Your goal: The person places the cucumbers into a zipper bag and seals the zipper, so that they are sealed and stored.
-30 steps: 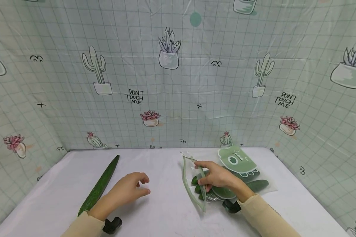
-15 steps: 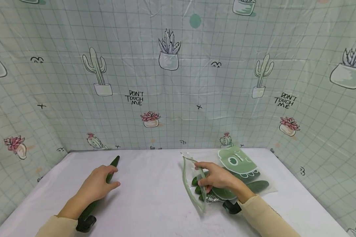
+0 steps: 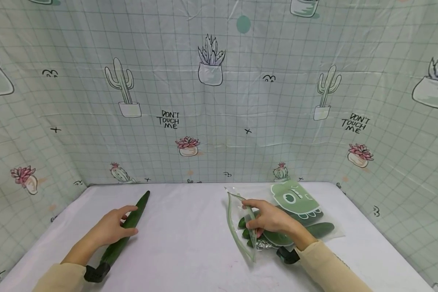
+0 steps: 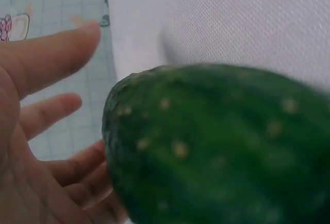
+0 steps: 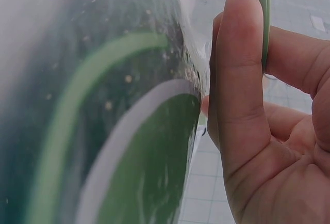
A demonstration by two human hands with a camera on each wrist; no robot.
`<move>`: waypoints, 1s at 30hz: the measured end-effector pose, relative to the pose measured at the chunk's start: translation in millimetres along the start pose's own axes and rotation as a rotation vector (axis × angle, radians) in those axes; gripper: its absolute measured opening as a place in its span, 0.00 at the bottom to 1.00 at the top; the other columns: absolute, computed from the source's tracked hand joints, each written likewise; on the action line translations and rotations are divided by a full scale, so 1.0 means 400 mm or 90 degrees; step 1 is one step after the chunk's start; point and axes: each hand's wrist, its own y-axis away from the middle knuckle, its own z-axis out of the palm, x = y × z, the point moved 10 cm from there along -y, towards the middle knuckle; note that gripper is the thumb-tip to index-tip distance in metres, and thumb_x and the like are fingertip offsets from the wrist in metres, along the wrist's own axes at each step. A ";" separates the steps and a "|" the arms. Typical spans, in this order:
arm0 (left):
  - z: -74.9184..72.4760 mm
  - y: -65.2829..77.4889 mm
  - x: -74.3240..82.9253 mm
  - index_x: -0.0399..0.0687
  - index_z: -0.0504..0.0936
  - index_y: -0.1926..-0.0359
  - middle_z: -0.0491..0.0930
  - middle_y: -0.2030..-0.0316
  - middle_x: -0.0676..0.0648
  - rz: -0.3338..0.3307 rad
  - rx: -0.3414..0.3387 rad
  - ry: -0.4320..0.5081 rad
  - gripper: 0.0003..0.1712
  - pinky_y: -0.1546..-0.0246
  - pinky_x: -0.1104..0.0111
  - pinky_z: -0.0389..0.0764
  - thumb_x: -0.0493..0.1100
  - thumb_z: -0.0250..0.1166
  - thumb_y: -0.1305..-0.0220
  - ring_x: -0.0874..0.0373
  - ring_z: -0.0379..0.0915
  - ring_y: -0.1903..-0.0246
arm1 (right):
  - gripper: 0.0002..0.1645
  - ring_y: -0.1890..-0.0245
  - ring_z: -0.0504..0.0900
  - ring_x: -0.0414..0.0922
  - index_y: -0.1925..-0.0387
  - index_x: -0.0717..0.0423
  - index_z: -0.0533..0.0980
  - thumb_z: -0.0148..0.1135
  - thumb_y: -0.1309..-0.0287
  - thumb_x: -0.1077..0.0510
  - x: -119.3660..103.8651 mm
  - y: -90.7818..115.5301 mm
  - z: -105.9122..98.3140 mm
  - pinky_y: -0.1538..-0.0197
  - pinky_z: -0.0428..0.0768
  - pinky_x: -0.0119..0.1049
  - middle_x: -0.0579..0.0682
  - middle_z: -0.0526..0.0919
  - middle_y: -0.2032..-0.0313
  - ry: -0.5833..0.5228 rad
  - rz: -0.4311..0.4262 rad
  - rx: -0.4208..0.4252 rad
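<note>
One spread left hand (image 3: 112, 228) at a bumpy, tapered cucumber (image 3: 132, 221); right hand (image 3: 271, 219) pinching a clear bag (image 3: 295, 200).

Head view: left hand (image 3: 109, 229) at 8 o'clock, fingers (image 4: 51, 114) parted; right hand (image 3: 271, 217) at 5 o'clock, pinching.

White tabletop (image 3: 190, 239) under a cucumber (image 3: 133, 220) and a filled bag (image 3: 295, 202)

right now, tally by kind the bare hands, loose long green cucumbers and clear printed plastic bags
Bare hands, left hand and right hand: 2
Loose long green cucumber: 1
Clear plastic bag with green print: 1
Total: 4
</note>
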 end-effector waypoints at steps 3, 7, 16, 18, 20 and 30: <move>0.005 0.000 -0.016 0.30 0.64 0.36 0.74 0.54 0.29 -0.028 -0.018 -0.006 0.42 0.65 0.53 0.78 0.42 0.73 0.47 0.39 0.75 0.58 | 0.42 0.84 0.79 0.51 0.31 0.63 0.58 0.65 0.45 0.66 -0.001 0.001 0.001 0.75 0.81 0.44 0.62 0.72 0.42 -0.002 -0.004 -0.002; 0.015 0.001 -0.033 0.31 0.61 0.34 0.73 0.52 0.25 -0.068 -0.044 -0.010 0.45 0.63 0.50 0.77 0.42 0.73 0.47 0.33 0.73 0.55 | 0.42 0.84 0.80 0.50 0.31 0.63 0.58 0.65 0.45 0.67 -0.001 0.002 0.004 0.75 0.81 0.44 0.62 0.68 0.38 -0.003 -0.007 -0.004; 0.014 -0.002 -0.045 0.29 0.64 0.36 0.73 0.53 0.24 -0.092 -0.042 0.003 0.42 0.63 0.50 0.78 0.39 0.72 0.48 0.34 0.73 0.55 | 0.42 0.84 0.80 0.51 0.31 0.63 0.58 0.65 0.45 0.67 -0.004 0.001 0.001 0.75 0.81 0.44 0.62 0.68 0.37 -0.003 -0.006 0.000; 0.012 -0.001 -0.048 0.29 0.65 0.36 0.73 0.54 0.27 -0.099 -0.041 0.017 0.41 0.64 0.51 0.78 0.39 0.72 0.48 0.36 0.73 0.57 | 0.42 0.84 0.80 0.51 0.31 0.64 0.58 0.65 0.45 0.67 -0.005 0.000 0.001 0.75 0.81 0.44 0.62 0.68 0.37 -0.002 -0.005 0.000; 0.014 0.001 -0.053 0.30 0.65 0.36 0.75 0.55 0.31 -0.109 -0.043 0.045 0.40 0.65 0.54 0.77 0.38 0.72 0.48 0.41 0.74 0.59 | 0.42 0.84 0.80 0.50 0.31 0.64 0.58 0.65 0.45 0.67 -0.003 0.000 0.002 0.75 0.81 0.44 0.62 0.67 0.37 -0.001 -0.004 -0.001; 0.055 0.002 0.024 0.39 0.66 0.33 0.73 0.53 0.38 -0.026 -0.073 0.157 0.38 0.69 0.62 0.75 0.33 0.69 0.45 0.49 0.73 0.60 | 0.42 0.83 0.80 0.50 0.31 0.63 0.59 0.65 0.45 0.68 -0.005 0.000 0.001 0.75 0.81 0.44 0.63 0.66 0.36 0.003 -0.005 0.001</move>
